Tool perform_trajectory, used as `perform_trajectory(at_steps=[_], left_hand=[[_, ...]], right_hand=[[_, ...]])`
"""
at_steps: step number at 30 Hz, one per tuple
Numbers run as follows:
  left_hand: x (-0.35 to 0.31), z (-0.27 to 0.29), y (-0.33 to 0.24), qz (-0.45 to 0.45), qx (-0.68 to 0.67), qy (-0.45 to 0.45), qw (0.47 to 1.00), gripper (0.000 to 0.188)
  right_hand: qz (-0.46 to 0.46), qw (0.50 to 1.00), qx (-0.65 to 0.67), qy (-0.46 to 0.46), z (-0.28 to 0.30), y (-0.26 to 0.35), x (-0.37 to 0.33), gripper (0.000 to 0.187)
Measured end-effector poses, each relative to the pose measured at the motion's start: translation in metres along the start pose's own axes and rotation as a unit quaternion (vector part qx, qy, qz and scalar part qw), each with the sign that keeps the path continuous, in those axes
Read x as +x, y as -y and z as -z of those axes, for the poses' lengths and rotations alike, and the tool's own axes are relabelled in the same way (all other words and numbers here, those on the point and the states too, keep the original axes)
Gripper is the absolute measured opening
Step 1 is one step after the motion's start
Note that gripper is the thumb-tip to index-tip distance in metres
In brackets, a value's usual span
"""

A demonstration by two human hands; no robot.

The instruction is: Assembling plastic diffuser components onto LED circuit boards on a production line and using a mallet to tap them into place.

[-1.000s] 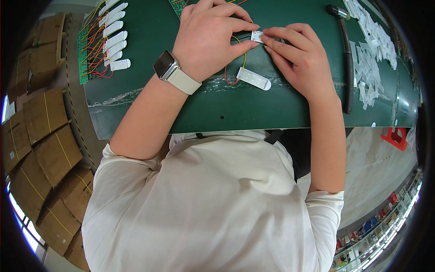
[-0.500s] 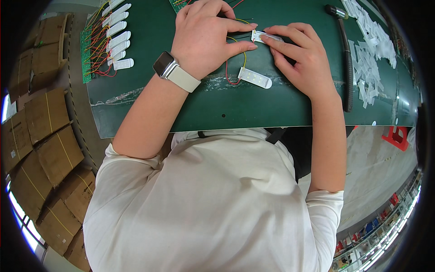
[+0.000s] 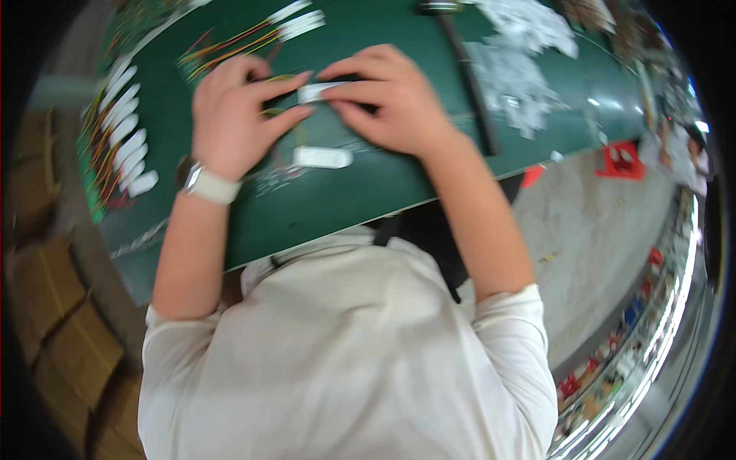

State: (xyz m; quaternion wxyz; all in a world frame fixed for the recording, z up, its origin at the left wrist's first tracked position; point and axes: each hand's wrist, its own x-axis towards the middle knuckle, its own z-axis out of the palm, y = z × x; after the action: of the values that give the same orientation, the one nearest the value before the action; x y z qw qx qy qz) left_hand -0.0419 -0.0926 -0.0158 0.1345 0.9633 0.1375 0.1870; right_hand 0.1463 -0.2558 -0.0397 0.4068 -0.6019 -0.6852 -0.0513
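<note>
My right hand [image 3: 391,100] pinches a small white LED strip module [image 3: 311,93] between thumb and fingers. My left hand [image 3: 234,111], wearing a watch, faces it from the left. Its thumb and forefinger are apart, one on each side of the module's wired end; thin yellow wires [image 3: 285,77] run between them. Whether those fingertips touch the module is blurred. Just nearer to me, another white LED module [image 3: 322,158] lies on the green tabletop [image 3: 345,188], joined to wires leading up beneath my left hand.
At the left, a row of white modules [image 3: 126,134] is wired to a green circuit board [image 3: 90,172]. More modules [image 3: 301,25] lie at the far side. A black-handled hammer [image 3: 474,92] rests right of my hand, beside clear plastic strips [image 3: 521,88] and a white heap [image 3: 529,27].
The whole view has swung and blurred, so the table sits tilted and shifted left. More wired modules at the far side have come into sight. My right hand still holds the module.
</note>
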Motion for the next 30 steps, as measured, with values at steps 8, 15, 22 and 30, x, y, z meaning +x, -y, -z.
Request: perform_trajectory(at_steps=[8, 15, 22, 30], left_hand=[[0.000, -0.002, -0.002, 0.020, -0.005, 0.021, 1.000, 0.045], [0.003, -0.002, -0.006, 0.021, 0.000, 0.022, 1.000, 0.047], [0.003, -0.002, -0.008, 0.023, -0.002, 0.006, 1.000, 0.048], [0.003, 0.000, -0.007, 0.037, -0.026, 0.014, 0.999, 0.048]], right_hand=[[-0.265, 0.934, -0.122, -0.208, 0.088, 0.019, -0.033, 0.024], [-0.439, 0.859, -0.250, -0.087, 0.151, -0.040, -0.080, 0.030], [-0.515, 0.812, -0.272, 0.026, 0.151, -0.070, -0.050, 0.035], [-0.465, 0.869, -0.169, 0.032, 0.164, -0.047, -0.030, 0.030]])
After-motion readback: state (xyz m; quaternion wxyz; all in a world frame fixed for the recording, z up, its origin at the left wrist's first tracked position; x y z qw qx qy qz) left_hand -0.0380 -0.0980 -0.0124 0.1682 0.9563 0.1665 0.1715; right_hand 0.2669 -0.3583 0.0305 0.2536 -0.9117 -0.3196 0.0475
